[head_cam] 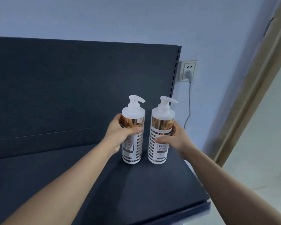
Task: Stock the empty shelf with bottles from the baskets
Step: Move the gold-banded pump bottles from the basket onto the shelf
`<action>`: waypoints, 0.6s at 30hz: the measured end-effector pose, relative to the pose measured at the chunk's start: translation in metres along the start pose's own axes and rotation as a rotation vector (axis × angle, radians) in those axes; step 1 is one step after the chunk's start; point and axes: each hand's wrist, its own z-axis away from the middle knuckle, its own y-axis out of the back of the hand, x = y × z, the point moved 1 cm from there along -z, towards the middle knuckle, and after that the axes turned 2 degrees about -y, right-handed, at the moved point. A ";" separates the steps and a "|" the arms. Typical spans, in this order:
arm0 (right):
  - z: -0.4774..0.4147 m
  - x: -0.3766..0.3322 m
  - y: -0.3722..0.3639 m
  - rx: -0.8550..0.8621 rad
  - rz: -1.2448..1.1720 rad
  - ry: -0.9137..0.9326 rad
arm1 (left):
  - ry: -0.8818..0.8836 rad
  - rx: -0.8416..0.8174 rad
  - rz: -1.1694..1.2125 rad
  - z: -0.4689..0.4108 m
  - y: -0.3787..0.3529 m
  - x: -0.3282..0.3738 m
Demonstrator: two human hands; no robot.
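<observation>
Two bare forearms reach forward over the front of the dark shelf (71,176), whose right end lies close under the right arm. The left hand (118,133) grips the left bottle (131,151), its fingers (135,129) curled round the gold band with the thumb across the front. The right hand (175,140) grips the right bottle (158,151) the same way from the other side, thumb low on the label. Both white pump bottles are upright, near each other but apart, towards the right end of the shelf with their spouts pointing right. Their bases are at the shelf surface, though I cannot tell whether they rest on it. Behind them rises the dark back panel (71,86), then a wall socket (187,69) with a grey cable (188,111) hanging beside the shelf's upright. The bottles are tall and narrow and are held high up. If either is let go before its base sits flat it would likely tip, perhaps into the other bottle. The right bottle is also fairly close to the shelf's end, so a nudge from the withdrawing right hand could send it over that side.
</observation>
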 end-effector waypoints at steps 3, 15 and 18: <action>-0.013 0.006 0.002 -0.029 0.019 -0.014 | 0.006 0.021 -0.018 -0.006 -0.003 -0.004; -0.045 0.012 0.004 -0.113 0.061 0.013 | -0.078 -0.028 -0.192 -0.025 -0.002 -0.016; -0.044 0.015 -0.004 -0.020 0.150 0.057 | -0.124 -0.039 -0.421 -0.022 0.002 -0.023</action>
